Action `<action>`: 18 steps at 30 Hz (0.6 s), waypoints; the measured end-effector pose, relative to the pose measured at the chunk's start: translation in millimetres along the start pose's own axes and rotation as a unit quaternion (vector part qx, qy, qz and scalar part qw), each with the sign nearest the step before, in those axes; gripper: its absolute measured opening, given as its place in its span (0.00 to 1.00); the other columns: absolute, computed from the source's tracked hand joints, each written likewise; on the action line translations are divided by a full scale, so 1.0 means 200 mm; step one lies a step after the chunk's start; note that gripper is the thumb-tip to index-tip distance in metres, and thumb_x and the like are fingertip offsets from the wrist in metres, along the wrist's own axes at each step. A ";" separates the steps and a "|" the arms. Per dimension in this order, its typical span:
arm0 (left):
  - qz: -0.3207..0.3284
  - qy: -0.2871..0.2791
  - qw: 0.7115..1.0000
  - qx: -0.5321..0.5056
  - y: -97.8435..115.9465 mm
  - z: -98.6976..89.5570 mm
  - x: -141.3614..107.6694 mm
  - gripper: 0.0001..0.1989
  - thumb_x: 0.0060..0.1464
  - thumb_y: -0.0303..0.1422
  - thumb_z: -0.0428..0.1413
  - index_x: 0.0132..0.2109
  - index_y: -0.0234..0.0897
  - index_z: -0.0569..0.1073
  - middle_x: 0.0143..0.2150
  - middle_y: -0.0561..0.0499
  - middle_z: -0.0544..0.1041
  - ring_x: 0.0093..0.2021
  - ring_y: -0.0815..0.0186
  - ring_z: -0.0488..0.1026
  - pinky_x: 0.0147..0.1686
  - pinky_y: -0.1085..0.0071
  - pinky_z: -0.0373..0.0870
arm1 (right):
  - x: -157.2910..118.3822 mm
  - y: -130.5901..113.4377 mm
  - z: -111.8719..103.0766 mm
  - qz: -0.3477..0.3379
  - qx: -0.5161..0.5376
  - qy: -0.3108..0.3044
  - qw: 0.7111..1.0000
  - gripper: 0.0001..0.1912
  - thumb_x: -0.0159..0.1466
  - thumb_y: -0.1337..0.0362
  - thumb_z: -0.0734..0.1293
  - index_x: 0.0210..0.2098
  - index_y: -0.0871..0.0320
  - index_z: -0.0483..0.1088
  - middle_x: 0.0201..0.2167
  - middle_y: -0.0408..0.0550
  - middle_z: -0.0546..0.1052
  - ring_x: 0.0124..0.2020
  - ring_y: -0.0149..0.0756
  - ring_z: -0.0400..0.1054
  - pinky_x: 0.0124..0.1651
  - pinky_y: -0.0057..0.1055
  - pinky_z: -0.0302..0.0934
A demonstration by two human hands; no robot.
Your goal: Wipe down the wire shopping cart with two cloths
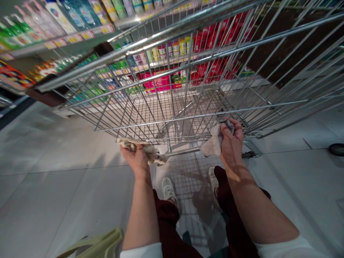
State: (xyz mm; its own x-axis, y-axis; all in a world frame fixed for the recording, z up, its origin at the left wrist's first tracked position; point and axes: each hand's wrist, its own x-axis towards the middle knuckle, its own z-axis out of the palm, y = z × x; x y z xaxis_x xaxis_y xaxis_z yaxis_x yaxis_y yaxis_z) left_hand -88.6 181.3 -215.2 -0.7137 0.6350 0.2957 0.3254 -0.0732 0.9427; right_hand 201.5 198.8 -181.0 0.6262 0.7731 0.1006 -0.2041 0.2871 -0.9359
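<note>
A metal shopping cart (172,116) stands side-on right before me, its wire basket filling the upper middle of the view. My left hand (137,157) is closed around a cream, stained cloth (139,146) at the cart's lower left edge. In my right hand (232,139) a greyish-white cloth (213,140) is bunched, its lower end hanging down, close to the lower wires of the basket. Whether either cloth presses on the wires, I cannot tell.
Behind the cart are shelves (118,25) with bottles, tubs and red packs. A pale green bag (99,243) is at the lower left. My white shoes (169,190) stand on grey floor tiles (53,186). A dark wheel (336,149) shows at the right.
</note>
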 end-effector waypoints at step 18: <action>0.006 -0.115 0.982 0.152 0.17 0.25 -0.48 0.40 0.49 0.25 0.56 0.67 0.30 0.51 0.55 0.37 0.60 0.61 0.52 0.58 0.65 0.52 0.54 | -0.01 -0.01 0.01 -0.002 -0.007 0.004 1.000 0.17 0.51 0.58 0.70 0.39 0.53 0.67 0.40 0.39 0.74 0.39 0.28 0.67 0.42 0.28 0.62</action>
State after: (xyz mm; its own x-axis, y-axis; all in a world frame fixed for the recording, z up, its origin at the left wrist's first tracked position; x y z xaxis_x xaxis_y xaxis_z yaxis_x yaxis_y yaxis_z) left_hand 21.4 156.0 -218.8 -0.5620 0.7943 0.2306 0.5270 0.1290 0.8400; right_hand 199.7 198.0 -179.4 0.6336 0.7670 0.1012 -0.1905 0.2814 -0.9405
